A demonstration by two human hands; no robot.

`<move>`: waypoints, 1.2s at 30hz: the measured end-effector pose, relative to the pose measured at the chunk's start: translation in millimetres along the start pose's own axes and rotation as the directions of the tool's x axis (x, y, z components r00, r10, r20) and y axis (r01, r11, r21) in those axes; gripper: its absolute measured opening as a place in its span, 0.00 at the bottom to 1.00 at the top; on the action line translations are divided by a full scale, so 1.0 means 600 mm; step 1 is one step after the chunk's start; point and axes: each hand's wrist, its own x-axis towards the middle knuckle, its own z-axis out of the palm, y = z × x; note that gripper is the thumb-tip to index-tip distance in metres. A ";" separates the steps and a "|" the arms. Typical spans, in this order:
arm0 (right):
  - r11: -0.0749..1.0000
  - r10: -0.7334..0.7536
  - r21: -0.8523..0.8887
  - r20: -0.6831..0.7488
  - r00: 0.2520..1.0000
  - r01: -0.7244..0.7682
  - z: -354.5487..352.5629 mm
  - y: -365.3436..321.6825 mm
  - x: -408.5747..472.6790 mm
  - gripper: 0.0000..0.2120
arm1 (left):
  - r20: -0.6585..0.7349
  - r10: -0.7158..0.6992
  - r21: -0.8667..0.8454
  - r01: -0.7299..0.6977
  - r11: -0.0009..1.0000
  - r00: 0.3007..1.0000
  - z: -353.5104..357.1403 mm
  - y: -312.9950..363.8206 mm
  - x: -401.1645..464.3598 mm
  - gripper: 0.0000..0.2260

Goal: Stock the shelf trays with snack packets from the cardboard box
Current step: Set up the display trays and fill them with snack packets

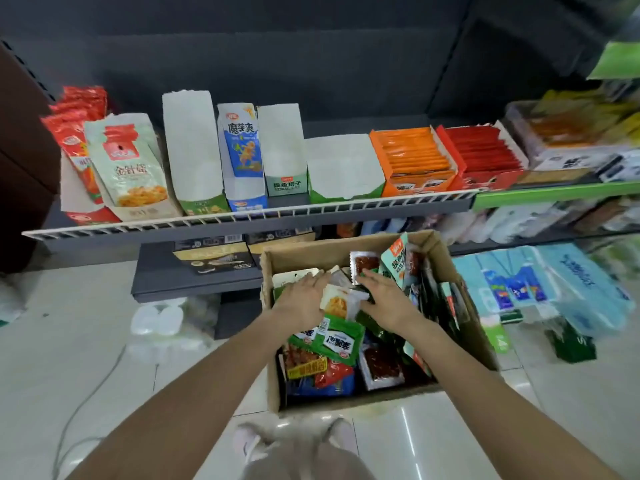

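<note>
"魔芋爽" on blue tray [240,147]; "金针菇" on pale tray [130,168]

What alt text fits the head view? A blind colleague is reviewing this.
Both hands, left hand and right hand, reach flat into a cardboard box of mixed snack packets on the floor, below a shelf of display trays, several empty.

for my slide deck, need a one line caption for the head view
Both hands sort snack packets in a cardboard box below shelf trays.
</note>
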 end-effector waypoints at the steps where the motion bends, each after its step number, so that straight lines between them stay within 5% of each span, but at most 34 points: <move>1: 1.000 -0.010 -0.018 -0.006 1.000 0.010 0.003 0.003 0.001 0.26 | 0.015 -0.002 0.014 0.001 1.000 1.000 0.003 0.001 0.003 0.36; 5: 0.995 -0.028 -0.092 0.004 1.000 0.028 0.006 0.006 0.009 0.23 | -0.001 0.006 0.126 -0.006 0.992 1.000 0.013 0.005 0.009 0.35; 12: 0.995 -0.026 0.095 -0.058 0.998 0.031 0.003 0.006 0.027 0.11 | -0.304 0.079 0.224 -0.009 0.975 0.949 0.006 0.000 -0.005 0.19; 17: 0.915 -0.177 0.341 -0.140 0.974 0.215 -0.016 -0.006 0.005 0.11 | -0.373 0.053 0.028 -0.046 0.999 0.926 -0.020 -0.019 -0.021 0.12; 21: 0.864 -0.088 0.468 -0.224 0.971 0.187 -0.025 -0.013 0.004 0.17 | -0.367 -0.048 -0.281 -0.061 0.958 0.929 -0.029 -0.029 -0.024 0.12; 25: 0.831 -0.028 0.529 -0.268 0.963 0.171 -0.030 -0.016 0.005 0.14 | -0.312 -0.069 -0.317 -0.035 0.948 0.947 -0.032 -0.023 -0.017 0.15; 31: 0.712 0.081 0.688 -0.283 0.956 0.143 -0.053 -0.014 0.000 0.13 | -0.467 -0.077 -0.282 -0.066 0.957 0.881 -0.058 -0.008 -0.010 0.11; 36: 0.739 0.073 0.650 -0.335 0.940 0.174 -0.073 -0.014 -0.004 0.11 | -0.388 -0.171 -0.506 -0.054 0.861 0.905 -0.074 -0.011 0.008 0.10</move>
